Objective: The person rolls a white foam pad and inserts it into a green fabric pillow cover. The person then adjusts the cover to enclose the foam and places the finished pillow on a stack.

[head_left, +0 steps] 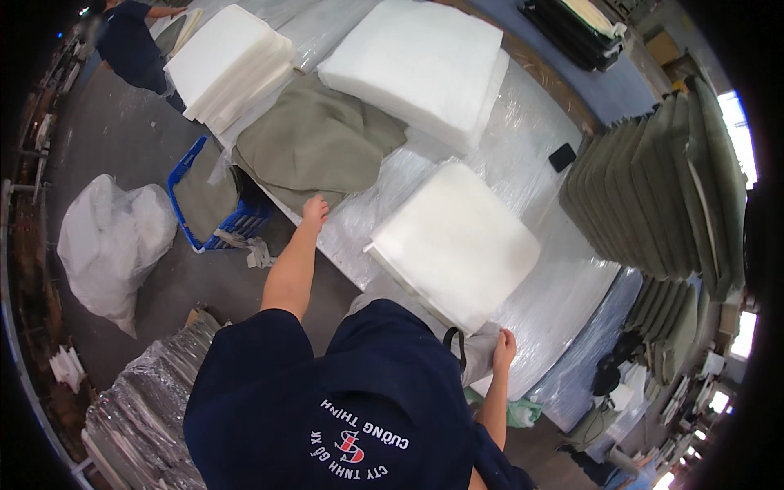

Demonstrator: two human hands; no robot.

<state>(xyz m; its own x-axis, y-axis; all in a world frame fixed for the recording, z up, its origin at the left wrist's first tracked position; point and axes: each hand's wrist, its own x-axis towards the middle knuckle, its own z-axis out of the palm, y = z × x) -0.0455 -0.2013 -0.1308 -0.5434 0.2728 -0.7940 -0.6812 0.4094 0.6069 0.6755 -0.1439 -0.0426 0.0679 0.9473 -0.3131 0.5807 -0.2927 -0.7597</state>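
Observation:
My left hand [314, 209] reaches forward over the table edge and grips the near edge of a crumpled olive-green fabric cover [318, 143] lying on the plastic-covered table [539, 302]. A thick white foam pad [457, 241] lies just in front of me, tilted over the table's near edge. My right hand [504, 347] rests flat by the table edge just below that pad, on a piece of grey fabric [482, 343], with nothing held. My dark blue shirt [343, 408] fills the lower middle.
Two stacks of white foam pads [233, 65] [420, 65] sit farther back on the table. A row of olive cushions [653, 188] stands at the right, with a black phone [562, 155] beside it. A blue crate [204, 208], a white bag [114, 245] and plastic-wrapped bundles [147, 408] are at the left. Another person [131, 41] stands at the top left.

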